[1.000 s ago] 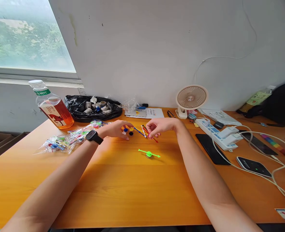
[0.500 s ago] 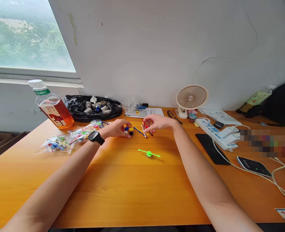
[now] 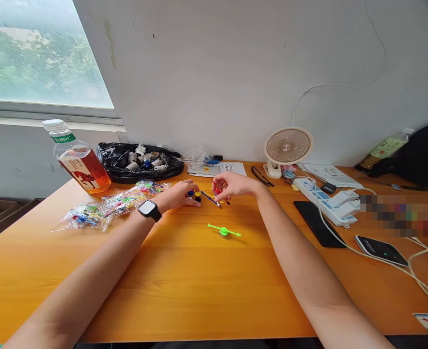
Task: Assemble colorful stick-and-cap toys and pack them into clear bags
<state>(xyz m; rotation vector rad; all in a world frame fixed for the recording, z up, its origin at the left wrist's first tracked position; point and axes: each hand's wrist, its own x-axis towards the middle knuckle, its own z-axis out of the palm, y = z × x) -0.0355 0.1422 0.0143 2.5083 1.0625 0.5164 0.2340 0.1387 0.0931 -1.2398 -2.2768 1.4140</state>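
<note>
My left hand [image 3: 180, 195] rests low over the table, its thumb and fingers apart around small round pieces. Among these are a yellow disc [image 3: 198, 193] and a black disc [image 3: 198, 199]; blue and white ones are partly hidden. Close by on the right, my right hand [image 3: 228, 186] has its fingertips pinched together over a cluster of plastic arrows. A blue arrow [image 3: 208, 197] sticks out to the left of it, and red shows between its fingers. What the pinch holds is hidden. Nearer me lies a green arrow [image 3: 224, 231] on a round base.
Clear bags of colourful parts [image 3: 85, 215] lie left, beside a tea bottle [image 3: 83, 167]. Behind are a black plastic bag [image 3: 108, 162] of grey fittings and some papers [image 3: 237, 168]. A fan [image 3: 288, 145], power strip [image 3: 319, 198], dark tablet-like slab [image 3: 317, 223] and phone [image 3: 381, 250] stand right.
My left hand has shifted slightly right, its thumb nearer the black disc. The right hand has lowered a little over the arrows, and the white arrow is now mostly covered.
</note>
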